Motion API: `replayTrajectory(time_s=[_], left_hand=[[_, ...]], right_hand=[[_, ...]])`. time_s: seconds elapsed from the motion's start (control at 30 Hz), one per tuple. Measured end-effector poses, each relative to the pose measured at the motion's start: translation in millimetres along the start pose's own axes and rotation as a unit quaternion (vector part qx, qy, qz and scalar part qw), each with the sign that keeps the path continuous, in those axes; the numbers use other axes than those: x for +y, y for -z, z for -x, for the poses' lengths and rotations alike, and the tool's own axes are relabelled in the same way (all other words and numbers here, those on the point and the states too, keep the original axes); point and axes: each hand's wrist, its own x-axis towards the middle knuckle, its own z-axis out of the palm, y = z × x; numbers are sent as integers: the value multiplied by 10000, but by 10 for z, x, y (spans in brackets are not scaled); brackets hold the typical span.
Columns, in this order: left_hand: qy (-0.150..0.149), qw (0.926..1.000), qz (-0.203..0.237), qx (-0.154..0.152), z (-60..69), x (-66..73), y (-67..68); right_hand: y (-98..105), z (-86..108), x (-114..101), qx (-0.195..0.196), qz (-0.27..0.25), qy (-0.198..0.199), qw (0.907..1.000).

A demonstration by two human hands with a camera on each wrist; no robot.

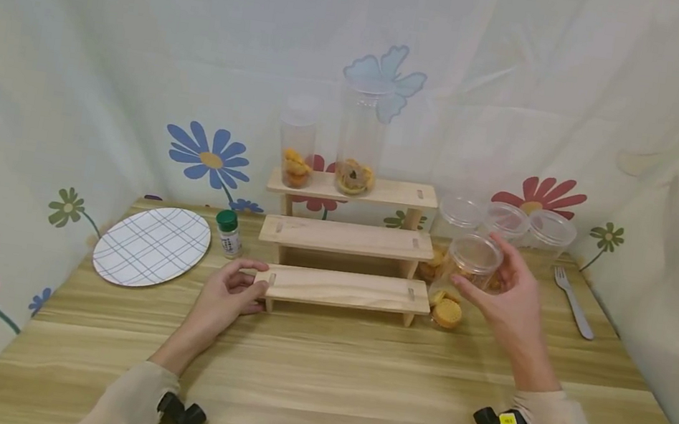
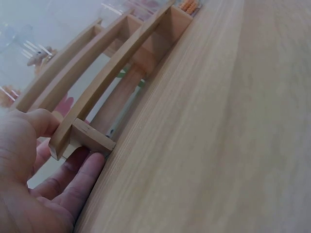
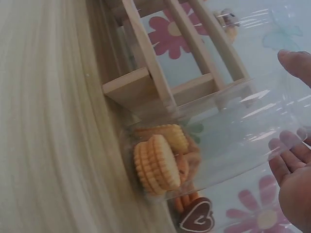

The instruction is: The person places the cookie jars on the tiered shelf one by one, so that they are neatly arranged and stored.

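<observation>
At the right end of a three-step wooden display stand [image 1: 341, 290], my right hand [image 1: 512, 301] holds a clear lidded plastic jar [image 1: 465, 266] near its top. Thumb and fingers stand on opposite sides of it. Round ridged biscuits [image 3: 158, 162] lie in the jar's bottom, and it looks upright on the table or just above it. My left hand [image 1: 230, 291] grips the left end of the stand's lowest step, with fingers [image 2: 87, 179] reaching under the board beside the leg. Two more clear jars [image 1: 297, 141] with snacks stand on the top step.
Behind the held jar are several lidded clear jars [image 1: 552, 231]. A fork [image 1: 574, 303] lies at the right. On the left are a checked plate [image 1: 152, 247] and a green-capped shaker bottle [image 1: 228, 234]. A flowered curtain [image 1: 226, 44] surrounds the wooden table [image 1: 314, 390].
</observation>
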Motion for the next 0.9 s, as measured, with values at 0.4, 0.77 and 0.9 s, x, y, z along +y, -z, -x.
replayTrajectory(time_s=[0.4, 0.77, 0.9], left_hand=[[11, 10000, 0, -11, -3, 12, -14], [14, 10000, -34, 22, -7, 4, -2], [13, 10000, -25, 15, -1, 7, -1]], right_hand=[[-53, 18, 315, -379, -4, -166, 9991], [2, -3, 562, -903, -85, -160, 9958], [16, 11, 594, -1012, 19, -207, 9946]])
